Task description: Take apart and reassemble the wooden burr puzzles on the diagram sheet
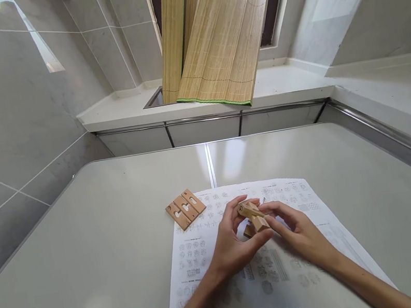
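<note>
Between my two hands, above the printed sheet, is a small wooden block puzzle (259,222) made of several interlocking pieces. My left hand (232,239) curls round its left side, with the thumb along the lower edge and the fingers behind. From the right, my right hand (297,228) pinches one of its pieces with thumb and fingertips. The fingers hide part of the puzzle. Three flat wooden pieces (186,210) with cut-out slots and small numbers lie side by side to the left, partly over the sheet's upper left corner.
A large paper sheet (197,292) printed with small diagrams lies on the pale tabletop (89,257). Grey tiled walls stand on both sides. Behind the table, a bamboo mat (219,46) leans on the white sill (124,115) by the window.
</note>
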`<state>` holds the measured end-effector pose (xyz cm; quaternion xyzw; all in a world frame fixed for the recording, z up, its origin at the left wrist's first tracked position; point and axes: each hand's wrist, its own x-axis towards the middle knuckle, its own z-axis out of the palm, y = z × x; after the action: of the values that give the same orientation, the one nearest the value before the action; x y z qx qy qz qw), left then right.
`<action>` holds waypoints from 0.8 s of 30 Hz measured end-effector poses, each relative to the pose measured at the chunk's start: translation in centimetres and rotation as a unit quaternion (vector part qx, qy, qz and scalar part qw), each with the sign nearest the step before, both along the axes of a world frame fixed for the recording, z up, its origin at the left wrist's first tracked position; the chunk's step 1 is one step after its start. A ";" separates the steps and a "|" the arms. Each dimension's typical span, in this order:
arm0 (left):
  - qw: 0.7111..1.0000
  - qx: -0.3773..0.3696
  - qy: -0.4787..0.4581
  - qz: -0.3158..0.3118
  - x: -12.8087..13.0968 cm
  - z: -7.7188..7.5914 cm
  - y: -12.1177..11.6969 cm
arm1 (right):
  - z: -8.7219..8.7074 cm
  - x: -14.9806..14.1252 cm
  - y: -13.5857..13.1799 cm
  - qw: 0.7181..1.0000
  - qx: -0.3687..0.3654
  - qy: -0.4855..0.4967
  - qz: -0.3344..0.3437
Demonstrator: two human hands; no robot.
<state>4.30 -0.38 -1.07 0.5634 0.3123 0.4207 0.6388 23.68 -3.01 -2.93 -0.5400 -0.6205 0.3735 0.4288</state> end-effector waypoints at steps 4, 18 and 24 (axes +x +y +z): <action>0.999 0.036 0.012 -0.015 0.0 -0.2 -0.2 | -0.3 0.0 0.0 0.997 -0.029 0.058 0.029; 0.998 0.061 0.031 -0.016 -0.2 -0.1 0.1 | 0.6 0.1 0.0 0.985 -0.084 0.147 0.028; 0.988 0.113 0.107 0.021 -0.6 -0.2 0.6 | 0.8 0.3 0.0 0.985 -0.067 0.158 -0.002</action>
<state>3.71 0.20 -1.29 0.6667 0.3410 0.4040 0.5253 23.98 -2.97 -2.09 -0.5027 -0.5174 0.4939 0.4854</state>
